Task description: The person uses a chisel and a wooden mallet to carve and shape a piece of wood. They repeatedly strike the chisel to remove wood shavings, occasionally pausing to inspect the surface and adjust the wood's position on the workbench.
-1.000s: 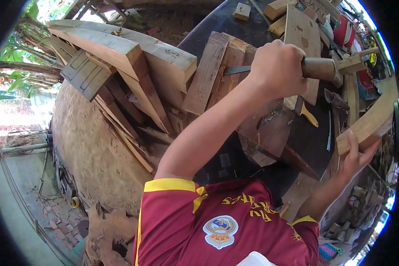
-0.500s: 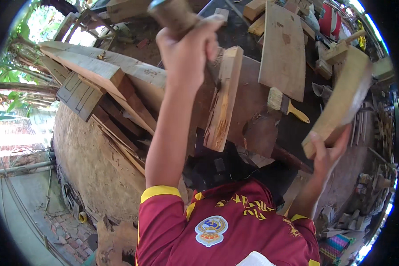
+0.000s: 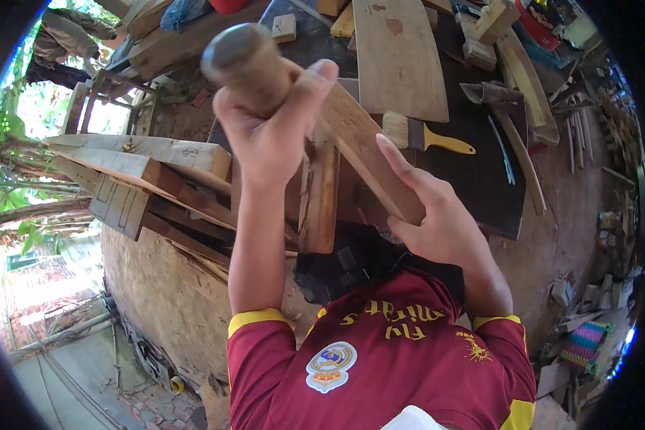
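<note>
My left hand is closed around a thick, round wooden handle with a dark, shiny end pointing up; it is smeared by motion, and the rest of the tool is hidden. In my right hand is a flat wooden board, gripped near its lower end. This board slants up and left, its far end passing behind my left hand. Just below and between the hands lies a wooden block with a rough, gouged side, partly covered by the board.
A paintbrush with a yellow handle lies on the dark table, beside a wide wooden plank. Blue thin sticks and a curved wooden piece are at the right. Long beams stick out at the left.
My right hand has brought the board from the far right to the middle, over the gouged block. My left hand has shifted left and slightly down with the handle. The view has turned rightward.
</note>
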A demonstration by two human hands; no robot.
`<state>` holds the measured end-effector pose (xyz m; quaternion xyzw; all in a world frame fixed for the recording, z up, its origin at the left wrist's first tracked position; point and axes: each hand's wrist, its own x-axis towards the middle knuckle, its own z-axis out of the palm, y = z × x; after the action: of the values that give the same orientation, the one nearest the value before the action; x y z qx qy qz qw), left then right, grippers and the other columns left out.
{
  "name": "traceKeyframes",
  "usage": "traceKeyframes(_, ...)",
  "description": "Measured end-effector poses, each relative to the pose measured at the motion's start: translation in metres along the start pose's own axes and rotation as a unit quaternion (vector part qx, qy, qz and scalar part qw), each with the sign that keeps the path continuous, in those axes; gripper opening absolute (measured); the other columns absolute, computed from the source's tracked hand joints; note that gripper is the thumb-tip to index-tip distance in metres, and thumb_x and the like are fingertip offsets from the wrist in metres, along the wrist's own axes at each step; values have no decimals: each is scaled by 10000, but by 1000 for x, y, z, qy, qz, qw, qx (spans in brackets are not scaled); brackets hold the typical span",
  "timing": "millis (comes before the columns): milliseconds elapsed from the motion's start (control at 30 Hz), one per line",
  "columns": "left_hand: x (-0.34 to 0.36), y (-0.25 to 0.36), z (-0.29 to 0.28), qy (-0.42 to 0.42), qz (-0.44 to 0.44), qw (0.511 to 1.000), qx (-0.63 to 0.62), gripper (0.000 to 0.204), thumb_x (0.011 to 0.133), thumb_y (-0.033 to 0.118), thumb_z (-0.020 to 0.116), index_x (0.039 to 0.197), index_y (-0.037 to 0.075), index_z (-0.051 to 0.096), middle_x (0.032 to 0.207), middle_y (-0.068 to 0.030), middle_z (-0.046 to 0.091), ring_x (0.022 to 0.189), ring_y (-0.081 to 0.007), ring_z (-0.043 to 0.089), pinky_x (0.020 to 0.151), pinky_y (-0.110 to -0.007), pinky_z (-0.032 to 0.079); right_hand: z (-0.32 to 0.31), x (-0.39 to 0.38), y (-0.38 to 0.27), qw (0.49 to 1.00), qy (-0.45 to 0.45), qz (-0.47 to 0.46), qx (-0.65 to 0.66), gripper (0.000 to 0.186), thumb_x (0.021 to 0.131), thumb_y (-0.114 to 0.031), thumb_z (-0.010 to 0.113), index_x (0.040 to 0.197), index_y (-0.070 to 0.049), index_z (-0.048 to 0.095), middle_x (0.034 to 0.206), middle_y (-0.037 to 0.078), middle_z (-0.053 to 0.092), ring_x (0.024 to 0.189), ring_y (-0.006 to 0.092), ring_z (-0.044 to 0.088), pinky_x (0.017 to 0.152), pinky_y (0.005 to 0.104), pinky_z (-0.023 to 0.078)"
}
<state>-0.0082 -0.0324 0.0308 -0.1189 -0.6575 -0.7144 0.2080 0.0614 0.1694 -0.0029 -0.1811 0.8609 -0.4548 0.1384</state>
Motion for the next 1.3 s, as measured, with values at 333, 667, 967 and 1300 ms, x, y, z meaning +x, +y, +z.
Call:
traceKeyframes(333,-6,32,-39,141,110,971,-158,292,897,163,517,641,142,376,540,31,290,486,-100,279,485,-281,246,4,-6,12,999,24,-33,-5,940,682,-32,583,1510,-268,208,862,230,550,847,408,561,839,433,453)
traceKeyframes(667,-17,2,-8,352,42,929,-107,367,910,242,663,692,131,389,587,30,376,513,-109,361,520,-298,311,4,-9,15,999,24,-20,-7,943,685,-32,587,1511,-279,203,838,219,533,830,400,556,826,437,455)
traceKeyframes(967,-24,-5,4,347,102,932,0,324,967,264,573,755,57,441,638,-7,456,566,-101,444,535,-283,403,2,-10,17,999,19,-32,6,941,695,-39,589,1513,-287,193,854,222,532,829,400,559,832,433,455)
traceKeyframes(1300,-23,-12,12,325,146,926,122,290,952,217,596,785,28,454,623,-26,498,549,-89,486,501,-240,417,1,-11,15,1000,16,-13,-1,955,671,-11,611,1507,-266,228,905,213,568,874,388,568,872,412,449)
